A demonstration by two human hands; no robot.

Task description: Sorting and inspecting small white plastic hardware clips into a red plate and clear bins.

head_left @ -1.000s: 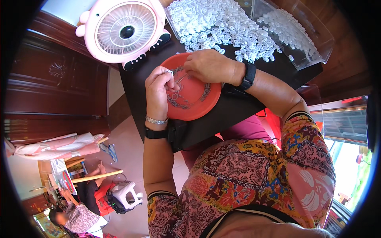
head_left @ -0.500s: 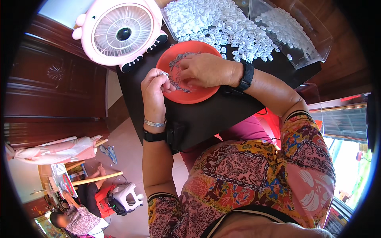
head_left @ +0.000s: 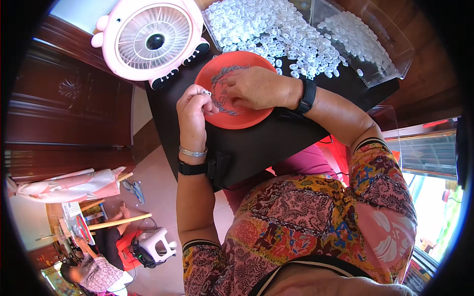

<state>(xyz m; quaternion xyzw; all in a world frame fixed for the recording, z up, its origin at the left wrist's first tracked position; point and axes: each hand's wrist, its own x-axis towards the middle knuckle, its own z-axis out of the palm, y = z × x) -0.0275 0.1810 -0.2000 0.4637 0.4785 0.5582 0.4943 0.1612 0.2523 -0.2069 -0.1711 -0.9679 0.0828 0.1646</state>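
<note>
A red round plate [head_left: 252, 118] lies on the black table, with many small grey metal pins [head_left: 222, 74] strewn over it. Over the plate's left rim, my left hand [head_left: 193, 104] is closed in a pinch on a small white plastic piece [head_left: 206, 92], whose edge shows above the fingertips. My right hand [head_left: 259, 88] reaches into the plate from the right, its bent fingertips down among the pins. Whether those fingers grip a pin is hidden.
White oval plastic pieces with holes [head_left: 276, 29] form a big heap at the back of the black table [head_left: 247, 153]. More fill a clear plastic box [head_left: 405, 64] at the back right. A pink fan [head_left: 155, 42] stands back left. Far left, another person [head_left: 101, 271] sits near a white stool [head_left: 155, 246].
Almost nothing differs. Both hands keep their places at the plate, and the right fingers shift only slightly among the pins.
</note>
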